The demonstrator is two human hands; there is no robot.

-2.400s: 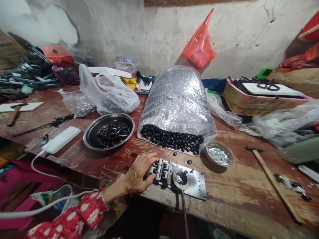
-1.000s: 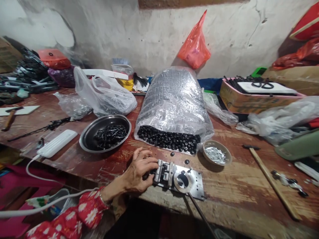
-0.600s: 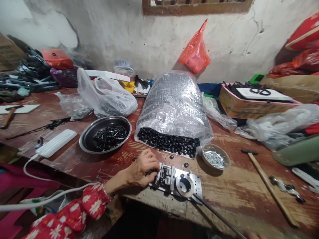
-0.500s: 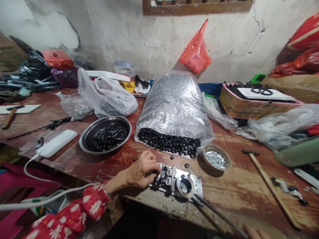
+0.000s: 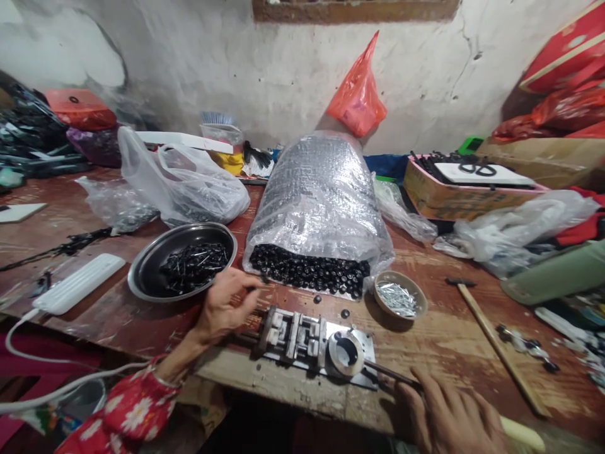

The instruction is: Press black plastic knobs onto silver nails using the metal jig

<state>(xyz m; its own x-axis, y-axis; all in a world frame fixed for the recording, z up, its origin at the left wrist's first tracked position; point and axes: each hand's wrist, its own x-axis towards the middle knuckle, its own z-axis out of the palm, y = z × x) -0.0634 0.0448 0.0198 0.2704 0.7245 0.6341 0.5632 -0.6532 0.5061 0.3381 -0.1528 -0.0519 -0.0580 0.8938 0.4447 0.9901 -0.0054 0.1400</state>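
Note:
My left hand (image 5: 227, 306) hovers between the steel bowl (image 5: 133, 277) of black-headed pins and the metal fixture (image 5: 295, 340). Its thumb and fingers pinch a small, thin piece with a dark end (image 5: 265, 279). At the lower right, my right hand (image 5: 449, 410) is closed over the fixture's long lever (image 5: 392, 373), and a pale handle end (image 5: 522, 434) sticks out past it. The fixture has clamp blocks at its left and a round ring (image 5: 346, 354) at its right.
Behind the fixture, a bubble-wrap bag (image 5: 321, 195) spills black caps, two of them loose nearby. A small bowl (image 5: 423, 307) holds silver nails. A hammer (image 5: 496, 347) lies at the right, a white power strip (image 5: 80, 284) at the left. Plastic bags and a box stand farther back.
My left hand has moved left and up, off the fixture's left end, and now pinches a small piece. My right hand has come into view onto the lever. The view has shifted slightly.

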